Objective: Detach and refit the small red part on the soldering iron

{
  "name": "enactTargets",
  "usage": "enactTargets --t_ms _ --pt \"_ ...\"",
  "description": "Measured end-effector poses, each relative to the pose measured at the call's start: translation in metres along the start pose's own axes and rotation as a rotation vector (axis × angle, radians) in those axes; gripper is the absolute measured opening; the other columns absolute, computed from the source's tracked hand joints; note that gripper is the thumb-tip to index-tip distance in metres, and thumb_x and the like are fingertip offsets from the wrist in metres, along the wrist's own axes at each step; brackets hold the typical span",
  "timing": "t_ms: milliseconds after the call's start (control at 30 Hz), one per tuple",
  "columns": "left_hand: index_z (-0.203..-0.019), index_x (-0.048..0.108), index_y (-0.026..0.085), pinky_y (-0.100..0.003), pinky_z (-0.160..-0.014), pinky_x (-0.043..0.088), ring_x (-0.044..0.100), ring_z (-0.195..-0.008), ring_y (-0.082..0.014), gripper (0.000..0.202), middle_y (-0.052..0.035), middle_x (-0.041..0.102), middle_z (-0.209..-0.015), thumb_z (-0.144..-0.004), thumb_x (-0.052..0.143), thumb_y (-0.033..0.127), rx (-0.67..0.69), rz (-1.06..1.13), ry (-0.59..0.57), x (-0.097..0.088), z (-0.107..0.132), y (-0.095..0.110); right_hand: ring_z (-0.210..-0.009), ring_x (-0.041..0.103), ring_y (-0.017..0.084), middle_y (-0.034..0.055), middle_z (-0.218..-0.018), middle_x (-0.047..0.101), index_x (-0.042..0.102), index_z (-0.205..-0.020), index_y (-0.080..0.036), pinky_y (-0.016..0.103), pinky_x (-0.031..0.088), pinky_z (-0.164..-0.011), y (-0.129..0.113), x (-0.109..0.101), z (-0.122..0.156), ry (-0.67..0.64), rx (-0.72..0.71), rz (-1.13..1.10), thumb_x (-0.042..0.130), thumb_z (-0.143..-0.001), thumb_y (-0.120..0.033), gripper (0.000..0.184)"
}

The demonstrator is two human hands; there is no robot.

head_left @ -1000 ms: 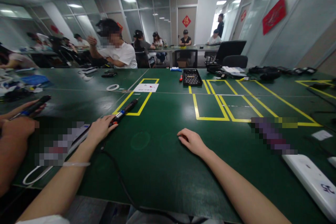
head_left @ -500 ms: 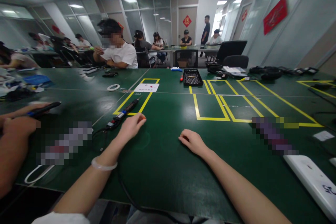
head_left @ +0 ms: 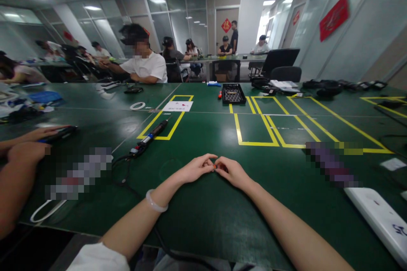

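Observation:
My left hand (head_left: 195, 168) and my right hand (head_left: 231, 170) meet fingertip to fingertip on the green table (head_left: 203, 203). Both are closed in a pinch around something tiny and orange-red between them that I cannot make out. A pale bangle (head_left: 154, 203) circles my left wrist. A black electric screwdriver (head_left: 149, 137) with a black cord lies to the left, apart from my left hand, its tip across a yellow tape outline.
A co-worker's hands (head_left: 28, 144) with a dark pen-like tool rest at the left edge. A black tray (head_left: 233, 93), white card (head_left: 177, 106) and white ring (head_left: 137, 105) lie farther back. A white power strip (head_left: 378, 220) sits at the right. People sit at the far tables.
My left hand left the screwdriver, swept right across the table and joined my right hand's fingertips. My right hand stayed in place. A standing person at the back walked left.

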State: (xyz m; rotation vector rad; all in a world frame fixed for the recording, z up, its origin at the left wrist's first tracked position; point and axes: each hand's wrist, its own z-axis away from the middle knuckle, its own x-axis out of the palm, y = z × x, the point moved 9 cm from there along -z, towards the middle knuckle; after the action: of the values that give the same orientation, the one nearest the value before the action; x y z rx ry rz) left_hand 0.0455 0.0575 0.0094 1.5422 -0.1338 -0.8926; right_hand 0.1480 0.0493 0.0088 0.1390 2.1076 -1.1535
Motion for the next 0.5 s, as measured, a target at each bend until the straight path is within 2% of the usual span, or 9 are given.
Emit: enactTargets --t_ms 133,233,367,500 --pt "-0.127 0.05 0.018 -0.026 -0.072 0.043 0.054 -0.078 -0.0129 0.043 -0.0006 0.058 -0.085 -0.088 0.053 0.036 0.016 0.035 0.005 0.003 -0.001 -0.001 -0.068 0.055 0.012 -0.0007 -0.082 0.061 0.055 -0.103 -0.021 0.022 0.042 -0.064 -0.002 0.0 0.0 -0.003 0.006 -0.013 0.057 -0.088 -0.021 0.014" --pt "-0.124 0.051 0.018 -0.026 -0.073 0.044 0.055 -0.08 -0.0128 0.04 -0.0015 0.059 -0.088 -0.087 0.055 0.035 0.038 0.051 0.026 0.003 -0.003 -0.001 -0.071 0.055 0.013 0.0007 -0.086 0.062 0.057 -0.1 -0.021 0.023 0.042 -0.067 -0.003 -0.001 0.0 0.004 -0.022 0.014 0.057 -0.088 -0.022 0.011" --pt "-0.111 0.054 0.016 -0.026 -0.073 0.046 0.057 -0.082 -0.0131 0.034 -0.0041 0.06 -0.097 -0.081 0.063 0.03 0.051 0.046 0.097 0.0 -0.003 -0.002 -0.067 0.055 0.013 -0.0005 -0.08 0.061 0.057 -0.098 -0.02 0.022 0.042 -0.063 0.007 -0.003 0.0 0.021 0.051 -0.034 0.057 -0.088 -0.022 0.01" --pt "-0.103 0.056 0.016 -0.027 -0.076 0.047 0.06 -0.087 -0.0146 0.024 -0.0049 0.063 -0.096 -0.085 0.059 0.031 0.068 0.016 0.152 -0.005 -0.001 0.001 -0.066 0.054 0.012 -0.0014 -0.077 0.06 0.058 -0.1 -0.019 0.022 0.041 -0.062 0.01 -0.004 -0.001 0.023 0.075 -0.083 0.06 -0.086 -0.023 0.014"
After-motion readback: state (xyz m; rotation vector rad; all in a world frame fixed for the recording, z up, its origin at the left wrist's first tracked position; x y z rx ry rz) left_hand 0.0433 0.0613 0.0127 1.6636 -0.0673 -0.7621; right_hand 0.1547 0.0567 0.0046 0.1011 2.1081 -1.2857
